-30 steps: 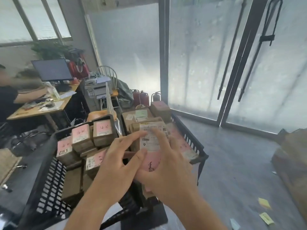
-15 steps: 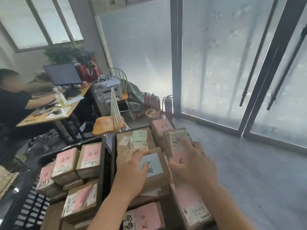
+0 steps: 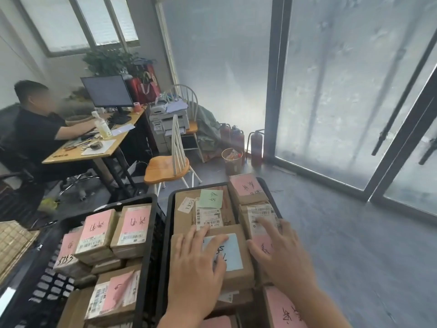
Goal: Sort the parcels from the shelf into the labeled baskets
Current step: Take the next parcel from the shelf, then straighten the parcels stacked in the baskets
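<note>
Background: seated person (image 3: 37, 129) at desk surface (image 3: 94, 147), monitor (image 3: 107, 92), printer (image 3: 169, 121), wooden chair (image 3: 169, 165), bin (image 3: 232, 160).

Foreground: two black baskets; left basket (image 3: 147, 233) w/ pink-labelled boxes.

Right basket (image 3: 170, 214): brown parcel (image 3: 238, 273) w/ blue note, under left hand (image 3: 196, 268), fingers flat, released.

Right hand (image 3: 281, 254) on pink-label parcel (image 3: 260, 216), fingers spread, not gripping.
</note>
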{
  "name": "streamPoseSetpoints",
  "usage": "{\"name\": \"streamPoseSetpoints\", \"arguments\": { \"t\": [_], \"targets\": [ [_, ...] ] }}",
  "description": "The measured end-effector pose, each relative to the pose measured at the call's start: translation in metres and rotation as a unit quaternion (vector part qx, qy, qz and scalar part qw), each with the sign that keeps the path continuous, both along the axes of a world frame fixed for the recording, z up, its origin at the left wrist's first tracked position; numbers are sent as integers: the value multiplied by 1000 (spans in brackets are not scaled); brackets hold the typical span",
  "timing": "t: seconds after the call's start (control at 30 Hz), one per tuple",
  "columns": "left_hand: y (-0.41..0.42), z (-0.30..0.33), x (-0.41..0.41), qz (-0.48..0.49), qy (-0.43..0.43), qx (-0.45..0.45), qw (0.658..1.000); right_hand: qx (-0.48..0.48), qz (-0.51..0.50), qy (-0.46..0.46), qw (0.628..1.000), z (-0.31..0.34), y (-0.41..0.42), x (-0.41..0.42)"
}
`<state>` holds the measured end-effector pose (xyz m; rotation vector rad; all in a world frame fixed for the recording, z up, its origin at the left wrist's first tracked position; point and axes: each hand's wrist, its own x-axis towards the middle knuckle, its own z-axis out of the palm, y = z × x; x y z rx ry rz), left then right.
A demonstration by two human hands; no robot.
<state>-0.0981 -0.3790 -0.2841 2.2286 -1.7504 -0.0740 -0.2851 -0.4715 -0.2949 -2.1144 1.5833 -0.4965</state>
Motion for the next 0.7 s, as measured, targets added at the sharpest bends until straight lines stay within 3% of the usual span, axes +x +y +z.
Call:
{"name": "streamPoseSetpoints", "arguments": {
  "t": [0.17,0.33,0.7],
  "targets": [
    [1,7,1,4,57,4,998,-38,7,-4,999,16,1,-12],
    [6,26,2,38,122,-58,990,-111,26,-35,993,52,-4,-11],
    [94,75,26,134,118,-135,975,-140,258,-84,952,95,70,67]
  ]
}}
